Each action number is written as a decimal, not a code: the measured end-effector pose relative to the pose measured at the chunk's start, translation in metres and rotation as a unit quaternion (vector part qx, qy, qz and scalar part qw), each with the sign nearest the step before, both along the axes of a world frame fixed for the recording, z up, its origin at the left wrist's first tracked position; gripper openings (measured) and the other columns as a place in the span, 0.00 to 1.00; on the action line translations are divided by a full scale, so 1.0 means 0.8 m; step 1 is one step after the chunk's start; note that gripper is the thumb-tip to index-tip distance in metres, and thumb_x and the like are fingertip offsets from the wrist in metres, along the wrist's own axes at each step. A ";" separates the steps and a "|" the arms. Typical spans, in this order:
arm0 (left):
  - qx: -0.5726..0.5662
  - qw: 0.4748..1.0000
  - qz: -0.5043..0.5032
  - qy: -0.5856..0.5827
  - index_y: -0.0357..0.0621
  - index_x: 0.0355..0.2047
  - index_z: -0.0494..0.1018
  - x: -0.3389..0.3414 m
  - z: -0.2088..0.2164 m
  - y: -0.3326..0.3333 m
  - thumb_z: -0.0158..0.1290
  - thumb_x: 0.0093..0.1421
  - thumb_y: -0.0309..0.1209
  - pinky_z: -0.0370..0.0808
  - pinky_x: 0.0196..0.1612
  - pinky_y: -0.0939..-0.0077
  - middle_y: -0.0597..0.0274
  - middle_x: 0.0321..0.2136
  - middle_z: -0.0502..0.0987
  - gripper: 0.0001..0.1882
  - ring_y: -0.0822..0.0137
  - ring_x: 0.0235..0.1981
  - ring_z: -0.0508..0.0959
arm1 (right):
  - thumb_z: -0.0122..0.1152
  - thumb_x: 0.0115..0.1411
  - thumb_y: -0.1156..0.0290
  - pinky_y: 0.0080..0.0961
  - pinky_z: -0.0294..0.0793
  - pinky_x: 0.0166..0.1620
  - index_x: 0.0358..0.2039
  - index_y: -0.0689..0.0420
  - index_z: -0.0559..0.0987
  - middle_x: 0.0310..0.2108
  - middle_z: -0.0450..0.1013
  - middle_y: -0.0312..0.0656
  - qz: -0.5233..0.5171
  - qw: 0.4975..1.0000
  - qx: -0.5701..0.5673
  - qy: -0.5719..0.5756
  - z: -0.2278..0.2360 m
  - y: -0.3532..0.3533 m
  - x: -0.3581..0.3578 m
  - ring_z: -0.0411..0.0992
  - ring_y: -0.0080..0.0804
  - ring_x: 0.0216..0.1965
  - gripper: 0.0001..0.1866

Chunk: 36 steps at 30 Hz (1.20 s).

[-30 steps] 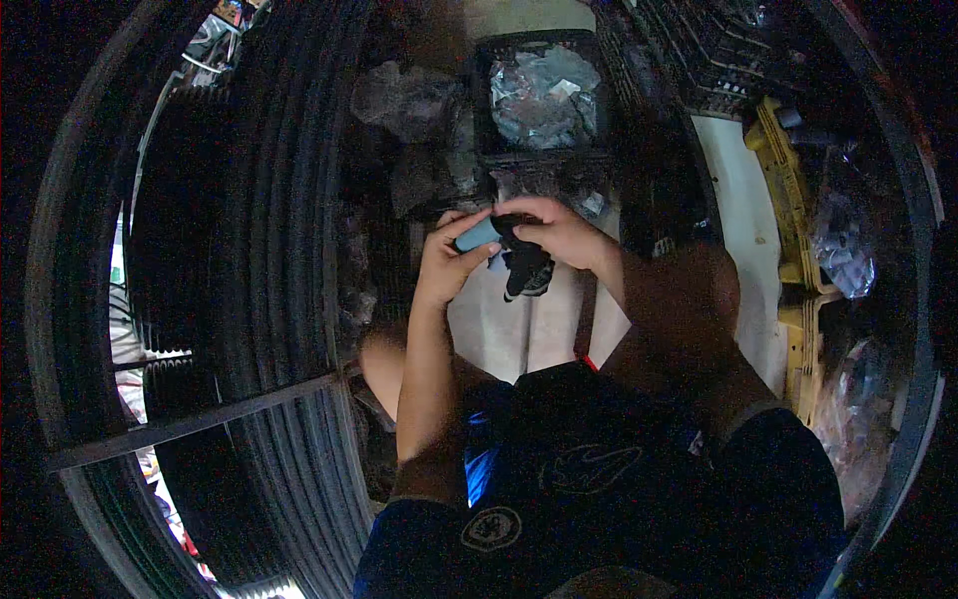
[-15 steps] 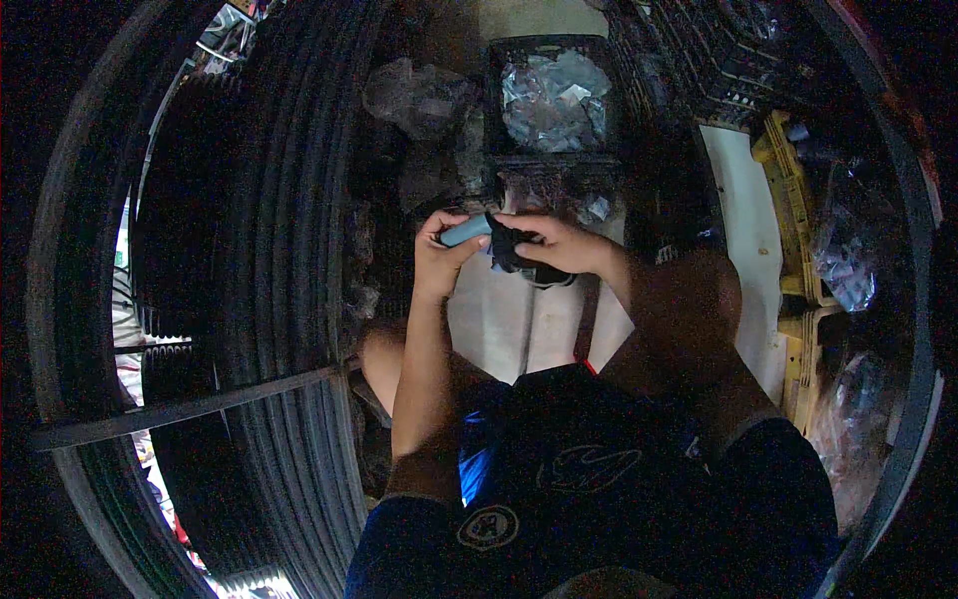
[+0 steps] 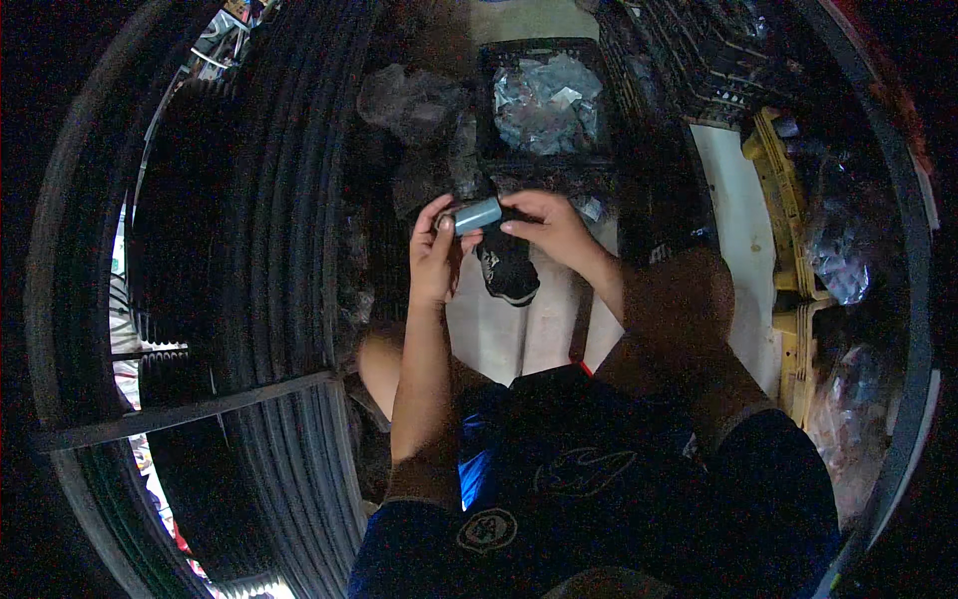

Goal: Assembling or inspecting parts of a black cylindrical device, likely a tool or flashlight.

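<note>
A short, smooth blue-grey cylinder (image 3: 477, 217) is held level between my hands, its right end slightly higher. My left hand (image 3: 433, 245) is closed round its left end, with the thumb lying along the near side. At the right end, my right hand (image 3: 549, 228) has its thumb and fingers on either side of the rim. Below the cylinder shows a rounded black thing (image 3: 511, 275) with a pale lower edge, perhaps the toe of a shoe; poor light hides its detail.
Ahead stands a black crate (image 3: 552, 158) filled with clear plastic bags (image 3: 547, 105). More bagged items (image 3: 414, 103) lie to its left. Stacked dark ribbed pieces (image 3: 289, 200) line the left side, crossed by a metal bar (image 3: 190, 415). Yellow crates (image 3: 793, 215) stand at right.
The cylinder has shifted slightly up and right, and more of it shows. My right hand has moved off the dark material to the cylinder's right end. The rounded black thing is more exposed.
</note>
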<state>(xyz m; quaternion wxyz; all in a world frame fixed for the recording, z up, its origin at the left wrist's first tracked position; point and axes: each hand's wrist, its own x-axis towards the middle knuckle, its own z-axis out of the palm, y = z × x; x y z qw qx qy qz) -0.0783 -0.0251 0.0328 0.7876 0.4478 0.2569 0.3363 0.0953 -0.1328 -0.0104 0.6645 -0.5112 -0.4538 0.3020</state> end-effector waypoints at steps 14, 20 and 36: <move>0.566 0.787 0.095 0.227 0.31 0.22 0.69 0.001 0.070 -0.022 0.44 0.69 0.33 0.71 0.31 0.66 0.50 0.24 0.73 0.20 0.54 0.24 0.76 | 0.65 0.61 0.56 0.29 0.70 0.49 0.49 0.61 0.75 0.41 0.75 0.42 0.220 0.962 -0.113 -0.119 0.050 -0.019 -0.020 0.71 0.29 0.45 0.24; 0.319 0.936 0.031 0.148 0.40 0.22 0.65 -0.006 0.185 -0.029 0.39 0.72 0.50 0.71 0.27 0.72 0.64 0.16 0.68 0.28 0.66 0.15 0.66 | 0.67 0.58 0.52 0.33 0.64 0.59 0.45 0.63 0.77 0.50 0.72 0.53 0.098 0.964 -0.038 -0.245 0.112 -0.019 -0.061 0.69 0.40 0.53 0.26; 0.762 0.351 -0.171 0.516 0.48 0.45 0.78 -0.126 0.362 -0.063 0.59 0.55 0.50 0.76 0.41 0.56 0.51 0.32 0.80 0.24 0.50 0.37 0.80 | 0.64 0.59 0.66 0.33 0.67 0.55 0.46 0.56 0.74 0.41 0.76 0.43 0.073 0.966 0.001 -0.248 0.168 -0.065 -0.061 0.73 0.33 0.45 0.17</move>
